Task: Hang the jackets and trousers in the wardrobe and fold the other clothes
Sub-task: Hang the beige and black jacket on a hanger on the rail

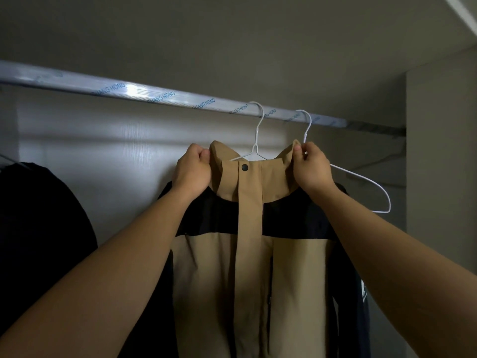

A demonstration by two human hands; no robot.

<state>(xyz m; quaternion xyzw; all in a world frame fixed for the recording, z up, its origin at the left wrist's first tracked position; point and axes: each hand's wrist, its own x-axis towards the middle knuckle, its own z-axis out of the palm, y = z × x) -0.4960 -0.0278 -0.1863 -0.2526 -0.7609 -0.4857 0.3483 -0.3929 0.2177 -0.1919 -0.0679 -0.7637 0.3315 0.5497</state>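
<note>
Both bare forearms reach up from the lower corners toward the hanging clothes. At their ends, the left hand (pixel 193 171) is curled closed, pinching the left edge of the raised collar (pixel 224 171), and the right hand (pixel 313 169) pinches the collar's right corner between thumb and fingers. Between the two hands hangs the tan and black jacket (pixel 247 267), front closed, with a dark snap (pixel 244 167) at the throat. It hangs from a white wire hanger (pixel 258 130). Just right of it, an empty white hanger (pixel 361 182) hangs slightly farther back. Both hook over the silver rail (pixel 154 91). At far left hangs a dark garment (pixel 38 241), in front of the pale back panel (pixel 103 151) of the wardrobe.
</note>
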